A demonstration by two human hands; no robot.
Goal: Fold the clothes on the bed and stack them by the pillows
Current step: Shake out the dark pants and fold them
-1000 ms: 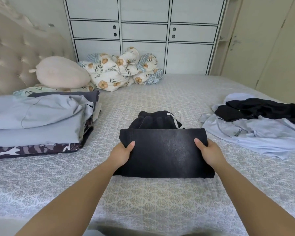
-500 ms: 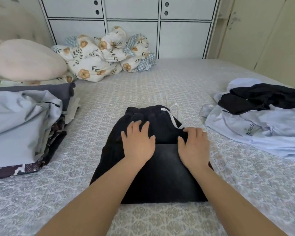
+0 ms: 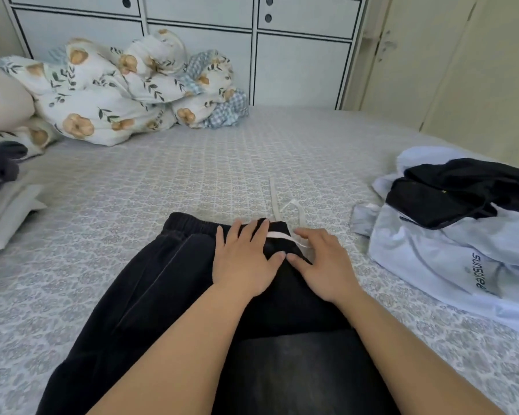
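A wide bed covered in a pale grey quilted spread with a small floral print fills the room in front of a white panelled wardrobe. At the far left a crumpled white duvet printed with orange flowers and green leaves lies heaped by a plump cream pillow, and just beside these sits the edge of a stack of folded grey and white clothes. On the right, well apart from that stack, waits an unfolded heap: a pale blue top with dark lettering with a black garment lying on it. In the middle, right before the person, lies a pair of black soft trousers with an elastic waistband, partly folded over on itself, its white flat drawstring trailing onto the spread beyond the waist. The left hand rests flat on the waistband, fingers straight and spread, grasping nothing. The right hand lies just beside it, thumbs almost meeting, fingers loosely extended over the cloth and touching the drawstring, not pinching it as far as I can tell. To do this fold well, it seems wise to tuck the loose drawstring in, smooth outward from the centre, and square the edges before carrying the bundle to the stack.
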